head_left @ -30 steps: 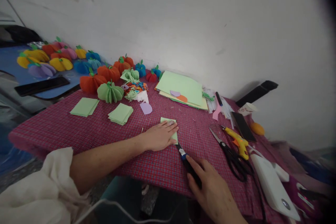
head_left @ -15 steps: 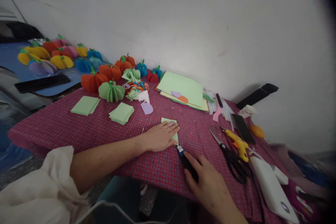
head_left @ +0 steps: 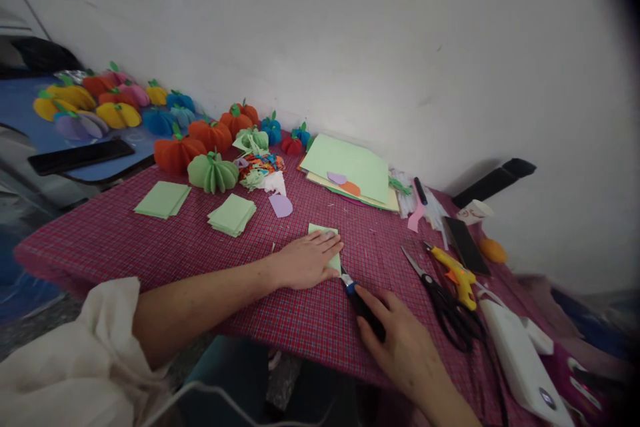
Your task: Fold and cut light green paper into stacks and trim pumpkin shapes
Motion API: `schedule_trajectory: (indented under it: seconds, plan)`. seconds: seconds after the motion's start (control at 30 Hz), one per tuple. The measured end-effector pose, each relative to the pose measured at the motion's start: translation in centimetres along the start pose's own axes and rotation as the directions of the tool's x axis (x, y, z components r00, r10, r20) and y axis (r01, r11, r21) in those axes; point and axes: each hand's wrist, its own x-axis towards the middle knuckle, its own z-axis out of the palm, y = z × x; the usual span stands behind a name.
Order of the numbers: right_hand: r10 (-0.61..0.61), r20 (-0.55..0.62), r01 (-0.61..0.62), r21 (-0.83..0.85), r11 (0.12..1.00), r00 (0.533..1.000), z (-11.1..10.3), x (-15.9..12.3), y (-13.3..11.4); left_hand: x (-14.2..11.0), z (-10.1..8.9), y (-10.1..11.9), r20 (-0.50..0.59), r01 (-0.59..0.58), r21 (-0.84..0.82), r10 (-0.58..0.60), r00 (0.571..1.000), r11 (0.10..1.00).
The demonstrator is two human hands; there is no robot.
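My left hand lies flat with its fingers extended, pressing a small light green folded paper onto the table; most of that sheet is under the palm and fingers. In my right hand is a utility knife with a black handle and blue collar. Its metal blade rests beside the paper's lower right edge, close to my left fingertips. To the left sit two stacks of light green paper, a nearer one and a farther one. A purple paper piece lies beyond my left hand.
Paper pumpkins line the table's back left. Large green sheets lie by the wall. Scissors, a yellow glue gun, a dark phone and a white device are on the right. A red checked cloth covers the table.
My right hand and the utility knife have shifted slightly right, with the blade still beside the paper's edge. My left hand keeps the same place on the paper.
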Motion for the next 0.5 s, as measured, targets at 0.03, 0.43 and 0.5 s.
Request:
schedule_trajectory:
  seconds: [0.03,0.43,0.5]
  plan:
    - [-0.003,-0.003,0.003,0.001,1.000,1.000,0.0,0.0,0.0,0.0,0.0,0.0,-0.001,0.003,-0.002,-0.003,1.000,1.000]
    - [0.017,0.040,-0.017,0.006,1.000,0.999,-0.4,1.7,-0.7,0.0,-0.3,0.1,0.019,0.011,-0.004,-0.011,1.000,1.000]
    - [0.006,0.024,-0.007,0.018,1.000,1.000,-0.3,1.7,-0.4,0.0,-0.4,0.2,0.021,0.014,-0.004,-0.014,1.000,1.000]
